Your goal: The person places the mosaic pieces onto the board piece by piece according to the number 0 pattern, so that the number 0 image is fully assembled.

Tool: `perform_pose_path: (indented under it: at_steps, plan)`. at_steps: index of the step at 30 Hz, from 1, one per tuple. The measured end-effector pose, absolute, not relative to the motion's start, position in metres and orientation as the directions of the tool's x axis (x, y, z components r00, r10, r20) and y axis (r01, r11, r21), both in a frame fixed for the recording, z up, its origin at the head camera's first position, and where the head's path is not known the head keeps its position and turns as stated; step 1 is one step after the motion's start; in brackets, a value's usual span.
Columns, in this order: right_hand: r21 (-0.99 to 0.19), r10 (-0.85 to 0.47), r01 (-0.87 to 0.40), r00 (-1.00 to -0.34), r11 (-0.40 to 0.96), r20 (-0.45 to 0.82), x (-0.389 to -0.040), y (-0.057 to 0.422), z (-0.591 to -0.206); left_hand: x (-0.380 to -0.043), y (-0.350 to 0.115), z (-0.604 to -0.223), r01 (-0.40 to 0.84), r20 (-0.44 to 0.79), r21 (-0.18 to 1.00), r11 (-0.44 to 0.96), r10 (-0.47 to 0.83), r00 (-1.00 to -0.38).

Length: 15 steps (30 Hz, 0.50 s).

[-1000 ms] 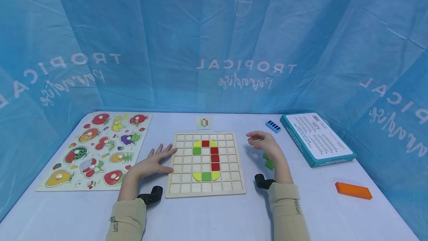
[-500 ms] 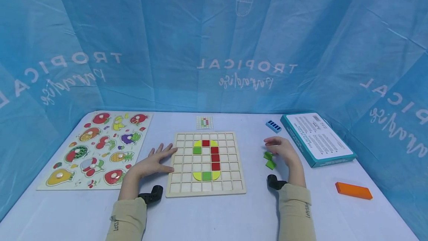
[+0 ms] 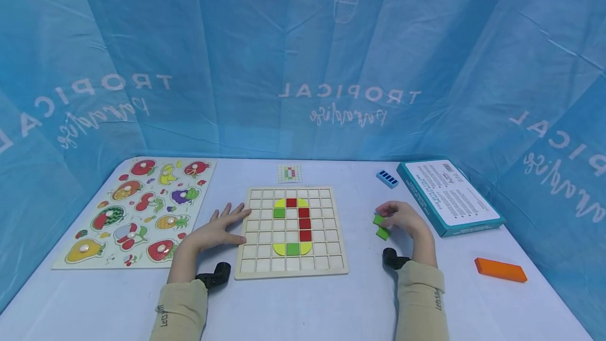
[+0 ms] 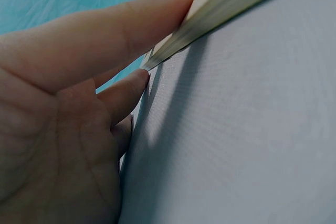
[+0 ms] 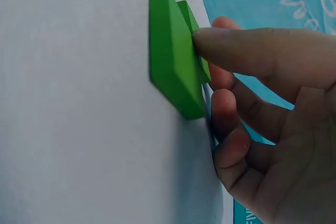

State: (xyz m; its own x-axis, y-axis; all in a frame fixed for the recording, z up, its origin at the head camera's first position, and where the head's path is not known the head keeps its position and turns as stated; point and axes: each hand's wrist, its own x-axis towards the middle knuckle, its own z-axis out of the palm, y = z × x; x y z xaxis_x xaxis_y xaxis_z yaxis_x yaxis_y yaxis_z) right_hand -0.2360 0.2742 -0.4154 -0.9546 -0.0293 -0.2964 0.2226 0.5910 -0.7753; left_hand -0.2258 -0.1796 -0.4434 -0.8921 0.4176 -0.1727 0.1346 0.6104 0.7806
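Note:
My left hand (image 3: pixel 212 233) lies with spread fingers along the left edge of a wooden grid board (image 3: pixel 258 266). In the left wrist view its thumb (image 4: pixel 131 22) touches the board's rim. Red, green and yellow tiles form a ring-like pattern in the board's cells. To the right of the board, my right hand (image 3: pixel 405 219) pinches the farther of two green square tiles (image 5: pixel 189 17), thumb on the near side and curled fingers behind. The nearer green tile (image 5: pixel 168 45) lies on the table beside it, partly overlapping it in the right wrist view.
A small pattern card (image 3: pixel 290 173) lies behind the board. A fruit puzzle board (image 3: pixel 142 209) is at left. Toward the right are a small blue slotted block (image 3: pixel 387 179), a teal-and-white box (image 3: pixel 452 193) and an orange block (image 3: pixel 501 269). A blue curtain (image 3: pixel 303 67) hangs behind the table.
My right hand has moved right and then down to the green tiles, its thumb and fingers closing on the farther one. The left hand stays at the board's edge.

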Motion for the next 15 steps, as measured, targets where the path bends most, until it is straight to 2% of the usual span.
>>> perform_pose_path:
  at_steps: [8, 15]
  plan:
    - [-0.752, -0.006, 0.243, -0.95, 0.613, -0.312, -0.2372, 0.2685, -0.4147, -0.2257, -0.1794, -0.443, 0.132, -0.175, 0.78, 0.611, 0.416, -0.892]
    - [-0.79, 0.013, 0.245, -0.958, 0.561, -0.288, -0.2402, 0.2661, -0.4122, -0.225, -0.1794, -0.4419, 0.128, -0.176, 0.783, 0.608, 0.414, -0.893]
